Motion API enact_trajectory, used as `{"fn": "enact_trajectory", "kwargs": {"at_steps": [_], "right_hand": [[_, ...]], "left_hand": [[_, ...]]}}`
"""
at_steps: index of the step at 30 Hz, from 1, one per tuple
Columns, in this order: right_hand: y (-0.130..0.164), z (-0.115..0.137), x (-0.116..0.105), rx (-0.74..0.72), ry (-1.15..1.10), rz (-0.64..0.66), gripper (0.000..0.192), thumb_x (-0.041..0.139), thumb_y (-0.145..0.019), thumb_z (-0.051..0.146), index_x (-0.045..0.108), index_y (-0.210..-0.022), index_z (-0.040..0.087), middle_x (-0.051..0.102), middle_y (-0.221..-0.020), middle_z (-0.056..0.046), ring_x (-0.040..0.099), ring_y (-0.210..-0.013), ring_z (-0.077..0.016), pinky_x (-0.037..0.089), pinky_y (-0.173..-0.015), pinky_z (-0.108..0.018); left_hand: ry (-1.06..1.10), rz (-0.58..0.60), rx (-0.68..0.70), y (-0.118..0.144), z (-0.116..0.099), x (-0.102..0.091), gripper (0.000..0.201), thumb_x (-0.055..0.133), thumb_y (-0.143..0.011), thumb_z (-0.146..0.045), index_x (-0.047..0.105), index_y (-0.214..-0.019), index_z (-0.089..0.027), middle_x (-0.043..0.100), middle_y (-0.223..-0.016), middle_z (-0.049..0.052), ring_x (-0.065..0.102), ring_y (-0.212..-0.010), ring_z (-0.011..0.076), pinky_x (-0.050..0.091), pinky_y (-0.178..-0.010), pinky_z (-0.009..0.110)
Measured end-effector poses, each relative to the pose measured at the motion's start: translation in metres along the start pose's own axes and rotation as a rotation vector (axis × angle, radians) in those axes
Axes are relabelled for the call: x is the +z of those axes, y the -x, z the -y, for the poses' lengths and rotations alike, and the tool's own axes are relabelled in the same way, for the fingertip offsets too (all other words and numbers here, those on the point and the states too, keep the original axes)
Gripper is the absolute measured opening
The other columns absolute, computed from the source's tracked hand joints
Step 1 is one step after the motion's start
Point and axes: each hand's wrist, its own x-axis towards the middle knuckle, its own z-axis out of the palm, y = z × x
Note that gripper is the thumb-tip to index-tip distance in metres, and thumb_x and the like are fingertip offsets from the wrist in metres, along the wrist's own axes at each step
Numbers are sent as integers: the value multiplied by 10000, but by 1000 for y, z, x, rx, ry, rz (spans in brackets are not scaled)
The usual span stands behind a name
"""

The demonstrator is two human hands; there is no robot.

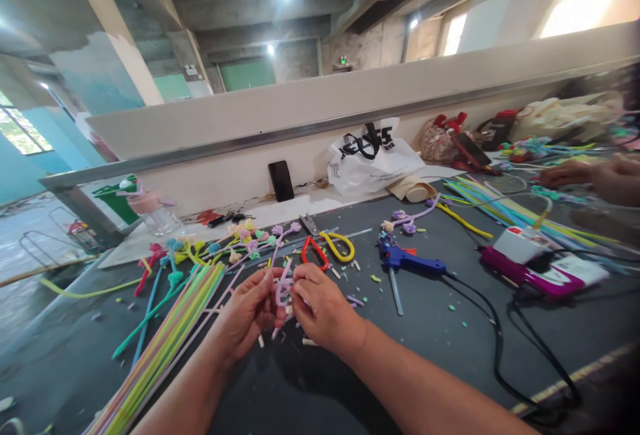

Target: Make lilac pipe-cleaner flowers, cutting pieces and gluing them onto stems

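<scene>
Grip is narrow on both sides: left hand (250,305) and right hand (323,305) pinch a lilac pipe cleaner (283,284), which lies directly between them above the table (430,348), equally near each; curled round, it shows no single long axis.

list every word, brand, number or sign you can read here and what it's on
Nothing can be read for certain.
White bag: large black letters, partly covered, not legible; its smaller print is too small.
Green lit sign: too small to read.
Small pale sign, left background: too small and blurred.
</scene>
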Motion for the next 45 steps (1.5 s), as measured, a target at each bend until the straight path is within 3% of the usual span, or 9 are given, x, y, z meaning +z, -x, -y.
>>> {"fn": "enact_trajectory", "kwargs": {"at_steps": [5,8,13,19,26,32,36,41,45], "right_hand": [[-1,3,1,-83,7,78,174,400,-788,69,434,-670,193,493,-805,-65,467,-807,-173,447,-737,-310],[-1,0,4,-50,-6,77,186,412,-746,43,433,-642,196,486,-762,-54,471,-762,-169,452,-679,-294],[0,-7,8,75,-20,9,202,437,-708,20,433,-601,191,488,-757,-48,488,-770,-163,440,-667,-274],[-1,-14,11,188,8,-114,166,483,-708,47,507,-615,182,540,-759,-46,507,-778,-166,429,-718,-304],[-4,-20,11,358,-46,-186,198,492,-695,55,502,-537,173,538,-848,-61,524,-835,-166,426,-749,-308],[-3,-19,6,252,-19,-220,157,488,-715,81,529,-596,176,525,-895,-70,511,-872,-177,424,-764,-327],[-3,-16,1,145,-34,-206,153,469,-725,71,519,-633,183,538,-879,-66,510,-917,-178,422,-797,-331],[-8,-7,-6,-31,-150,-66,161,474,-691,43,499,-623,187,565,-928,-81,527,-947,-166,450,-784,-290],[-8,-4,-4,-46,-218,49,184,459,-645,18,493,-594,192,602,-861,-61,561,-904,-152,465,-769,-263]], "left_hand": [[-265,-6,59,-3,1,-5,259,608,-718,-376,565,-786,-129,521,-512,-35,460,-361,68,396,-357,181],[-450,-113,226,-5,3,-6,230,624,-697,-360,577,-751,-141,523,-570,-36,470,-449,63,394,-439,172],[-797,-196,532,-5,4,-7,174,548,-751,-339,581,-751,-168,551,-720,-1,511,-699,122,427,-651,209],[-866,-223,617,3,7,-4,155,450,-822,-301,527,-764,-179,538,-691,-14,508,-664,113,418,-644,208],[-930,-119,910,16,12,9,123,483,-790,-140,590,-790,-200,601,-843,41,551,-795,145,421,-745,244],[-759,-55,808,22,16,19,136,486,-797,-155,601,-806,-227,606,-910,43,546,-867,165,404,-805,265],[-636,-141,676,26,12,24,114,493,-810,-250,600,-838,-223,586,-900,28,518,-836,153,390,-769,231],[-503,-155,508,26,-6,19,152,481,-817,-301,599,-840,-207,570,-856,19,495,-753,132,391,-691,198],[-462,-95,452,24,-12,15,175,506,-800,-316,623,-789,-185,591,-847,28,498,-702,125,400,-680,200]]}}
